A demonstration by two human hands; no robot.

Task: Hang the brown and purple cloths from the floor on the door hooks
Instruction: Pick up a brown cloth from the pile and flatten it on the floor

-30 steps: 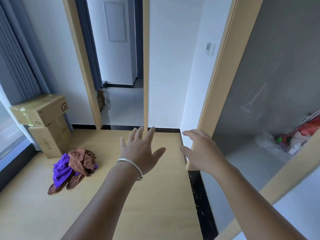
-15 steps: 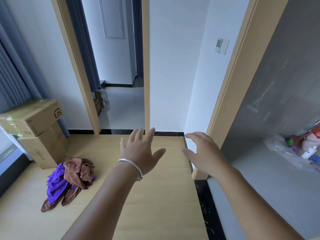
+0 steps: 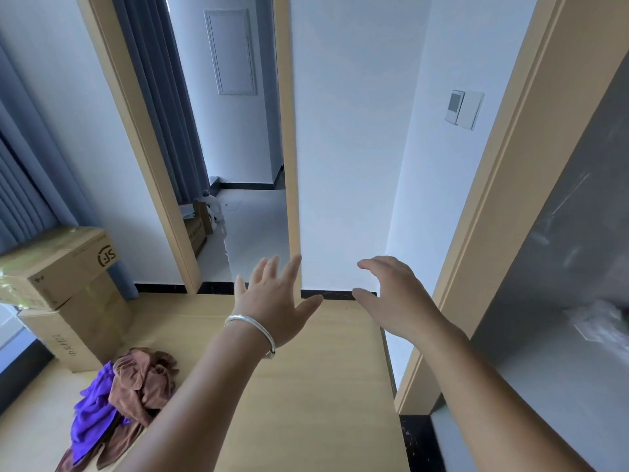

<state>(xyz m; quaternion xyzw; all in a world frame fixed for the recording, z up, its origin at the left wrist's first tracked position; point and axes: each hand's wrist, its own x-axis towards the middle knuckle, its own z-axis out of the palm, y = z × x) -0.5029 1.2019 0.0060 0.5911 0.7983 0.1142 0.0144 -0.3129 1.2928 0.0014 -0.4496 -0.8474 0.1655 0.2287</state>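
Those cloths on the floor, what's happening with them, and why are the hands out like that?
Nothing has been picked up yet. A person holds both hands out in front, the left hand and the right hand open and empty. The brown cloth and purple cloth lie crumpled together on the wooden floor, beside stacked cardboard boxes. No door hooks are in view.

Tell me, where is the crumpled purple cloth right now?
In the head view, the crumpled purple cloth lies low on the left on the pale wooden floor, tangled with the brown cloth, just before the stacked cardboard boxes.
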